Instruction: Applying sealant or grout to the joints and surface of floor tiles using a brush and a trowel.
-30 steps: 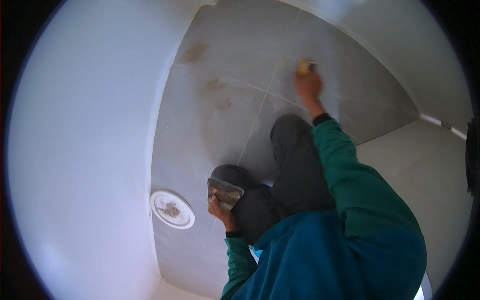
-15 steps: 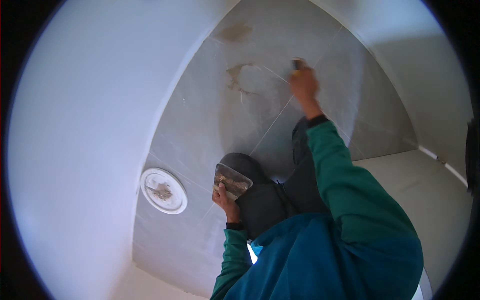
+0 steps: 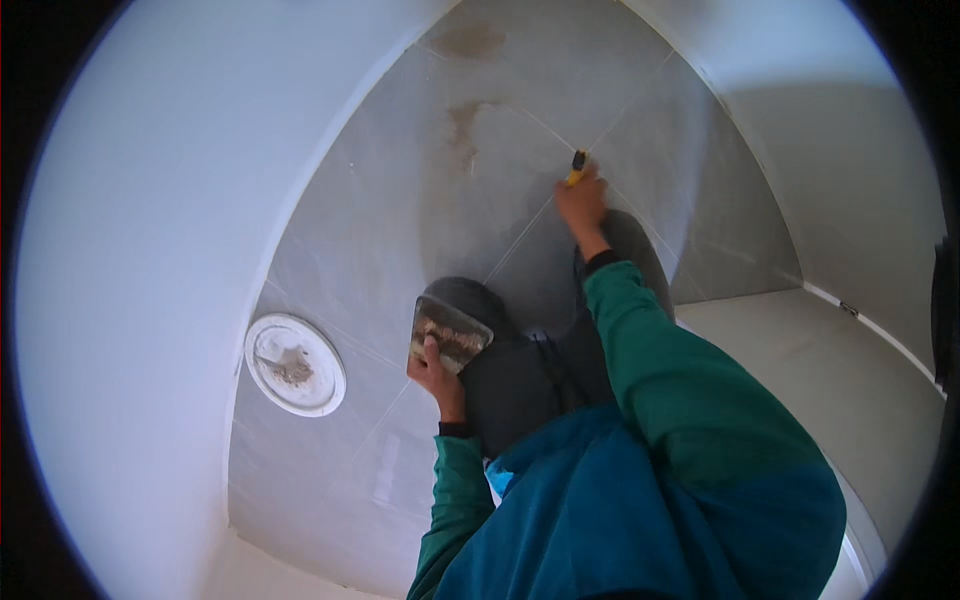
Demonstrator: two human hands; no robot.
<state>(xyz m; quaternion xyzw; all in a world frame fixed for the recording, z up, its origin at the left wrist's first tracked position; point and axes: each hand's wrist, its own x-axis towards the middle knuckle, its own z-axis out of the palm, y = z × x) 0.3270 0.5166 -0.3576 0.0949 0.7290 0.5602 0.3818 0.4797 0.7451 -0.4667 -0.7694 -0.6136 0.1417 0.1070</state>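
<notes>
My right hand (image 3: 582,205) is closed round a short tool with a yellow handle and a black end (image 3: 578,162); its exact kind does not show. The hand is over the grey tiled floor (image 3: 540,110), close to where the pale joint lines cross. By my left knee, my left hand (image 3: 437,382) grips a shallow clear container (image 3: 452,335) at its near edge, thumb on top. Brownish material shows in the container. The fingers beneath it are hidden.
A round white lid (image 3: 325,398) with greyish-brown powder on it lies on the floor at left, close to the white wall (image 3: 170,250). Brown patches (image 3: 465,125) mark the tiles ahead. Another wall (image 3: 850,170) stands at right, and my bent knees take up the middle.
My right hand has come back toward me and a little left, the tool still in it. My left hand keeps its hold on the container. The whole view has shifted slightly.
</notes>
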